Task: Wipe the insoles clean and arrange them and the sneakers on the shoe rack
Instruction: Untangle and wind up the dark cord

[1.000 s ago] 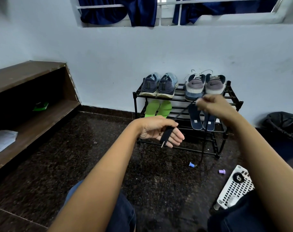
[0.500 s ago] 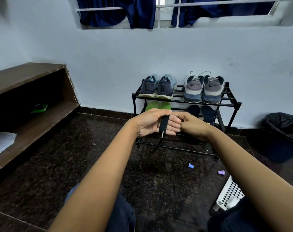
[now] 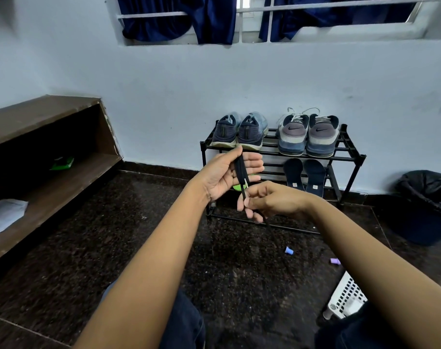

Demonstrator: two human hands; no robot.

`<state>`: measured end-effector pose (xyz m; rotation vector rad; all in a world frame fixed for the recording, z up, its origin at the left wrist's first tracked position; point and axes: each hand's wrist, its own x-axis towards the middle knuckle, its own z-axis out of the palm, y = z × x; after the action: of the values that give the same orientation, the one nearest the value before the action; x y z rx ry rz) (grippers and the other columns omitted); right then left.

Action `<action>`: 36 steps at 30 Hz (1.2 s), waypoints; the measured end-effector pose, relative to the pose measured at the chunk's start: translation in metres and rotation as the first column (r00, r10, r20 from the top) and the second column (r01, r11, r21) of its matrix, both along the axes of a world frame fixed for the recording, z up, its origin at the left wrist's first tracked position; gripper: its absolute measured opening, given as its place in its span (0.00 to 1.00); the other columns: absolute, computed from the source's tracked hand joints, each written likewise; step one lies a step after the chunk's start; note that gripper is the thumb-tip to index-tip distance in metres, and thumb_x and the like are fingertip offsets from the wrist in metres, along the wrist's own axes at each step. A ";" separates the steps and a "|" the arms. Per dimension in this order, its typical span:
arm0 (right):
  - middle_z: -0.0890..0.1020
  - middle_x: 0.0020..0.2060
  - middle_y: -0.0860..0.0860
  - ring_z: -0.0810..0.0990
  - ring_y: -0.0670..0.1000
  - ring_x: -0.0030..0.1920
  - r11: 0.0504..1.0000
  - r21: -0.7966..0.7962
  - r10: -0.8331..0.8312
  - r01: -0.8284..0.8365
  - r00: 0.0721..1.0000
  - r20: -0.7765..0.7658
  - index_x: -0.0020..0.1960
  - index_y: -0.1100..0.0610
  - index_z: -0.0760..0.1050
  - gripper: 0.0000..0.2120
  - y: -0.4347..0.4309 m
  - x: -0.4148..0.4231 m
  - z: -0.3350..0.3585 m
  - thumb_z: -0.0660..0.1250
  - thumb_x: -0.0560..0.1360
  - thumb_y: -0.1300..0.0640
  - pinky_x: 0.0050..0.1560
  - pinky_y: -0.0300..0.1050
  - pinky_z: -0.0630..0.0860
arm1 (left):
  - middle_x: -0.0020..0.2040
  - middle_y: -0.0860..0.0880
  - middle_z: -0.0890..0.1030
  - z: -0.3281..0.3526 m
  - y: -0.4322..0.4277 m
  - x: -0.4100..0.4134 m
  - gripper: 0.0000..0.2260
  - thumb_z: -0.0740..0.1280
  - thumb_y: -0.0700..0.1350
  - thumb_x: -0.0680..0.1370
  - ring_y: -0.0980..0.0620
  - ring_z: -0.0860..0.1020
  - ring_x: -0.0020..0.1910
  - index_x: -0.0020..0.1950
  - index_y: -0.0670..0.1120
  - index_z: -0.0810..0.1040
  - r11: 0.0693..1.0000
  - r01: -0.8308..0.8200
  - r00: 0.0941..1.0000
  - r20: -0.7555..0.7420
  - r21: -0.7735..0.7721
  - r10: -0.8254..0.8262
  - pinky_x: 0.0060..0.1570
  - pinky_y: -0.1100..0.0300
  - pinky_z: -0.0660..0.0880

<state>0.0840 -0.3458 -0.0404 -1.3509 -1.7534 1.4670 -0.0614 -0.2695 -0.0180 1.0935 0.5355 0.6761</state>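
Left hand [image 3: 224,175]: palm turned up towards me, fingers straight, thumb pinning the top of a black shoelace [image 3: 240,167] against the index finger. The lace runs down across the palm. Right hand [image 3: 275,200]: thumb and fingers pinch the same lace just below its pale tip, and the free length trails from that hand towards the floor. How many turns sit on the left hand I cannot tell.

Risks, my judgement:
- The thumb pinch is the only anchor, so if it eases the lace slides off the palm.
- The trailing end hangs near the rack's bottom bar and a pull could snag it there.

Task items: shoe rack [image 3: 350,157] against the wall.
- Top tier: dark blue sneakers [image 3: 239,132] on the left, grey sneakers [image 3: 307,137] on the right, heels towards me.
- Lower tier: dark insoles [image 3: 304,175] lean upright side by side. The green insoles [image 3: 237,188] are mostly hidden behind my hands.
- The leaning insoles could slip between the bars if the rack is knocked.

Containers:
- White basket [image 3: 348,298], only a corner in view, contents not visible.
- Bin [image 3: 426,197] with a black liner, inside not visible.
- Wooden shelf [image 3: 63,177] holds a green packet [image 3: 62,163] and a white sheet [image 3: 2,215].

Floor: a blue cap [image 3: 288,251] and a purple cap [image 3: 335,261] lie loose.
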 end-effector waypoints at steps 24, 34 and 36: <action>0.72 0.27 0.47 0.61 0.41 0.20 0.830 -0.053 -0.422 0.556 0.563 -0.711 0.45 0.60 0.73 0.10 -0.004 0.027 0.045 0.55 0.81 0.63 0.27 0.34 0.68 | 0.52 0.36 0.82 -0.004 -0.010 0.001 0.19 0.54 0.47 0.84 0.41 0.81 0.54 0.56 0.35 0.79 0.894 0.445 0.834 -0.389 0.053 -0.392 0.59 0.45 0.76; 0.75 0.31 0.46 0.65 0.42 0.24 0.636 -0.082 -0.575 0.767 0.400 -0.714 0.48 0.58 0.75 0.08 0.008 0.056 0.035 0.57 0.80 0.62 0.32 0.34 0.69 | 0.49 0.38 0.83 -0.002 -0.015 -0.003 0.16 0.62 0.47 0.79 0.43 0.83 0.51 0.51 0.37 0.83 0.825 0.564 0.769 -0.384 0.032 -0.511 0.59 0.45 0.76; 0.76 0.33 0.50 0.69 0.46 0.29 0.573 0.112 -0.733 0.812 0.569 -0.373 0.47 0.61 0.77 0.06 0.010 0.061 0.026 0.63 0.78 0.60 0.34 0.39 0.66 | 0.46 0.37 0.83 -0.001 -0.014 -0.003 0.16 0.59 0.45 0.81 0.43 0.83 0.49 0.48 0.36 0.83 0.861 0.508 0.815 -0.337 0.029 -0.470 0.57 0.45 0.78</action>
<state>0.1453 -0.3353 -0.0147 -1.3981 -0.8817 0.8012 -0.0642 -0.2836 -0.0189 1.3987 0.4618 0.0699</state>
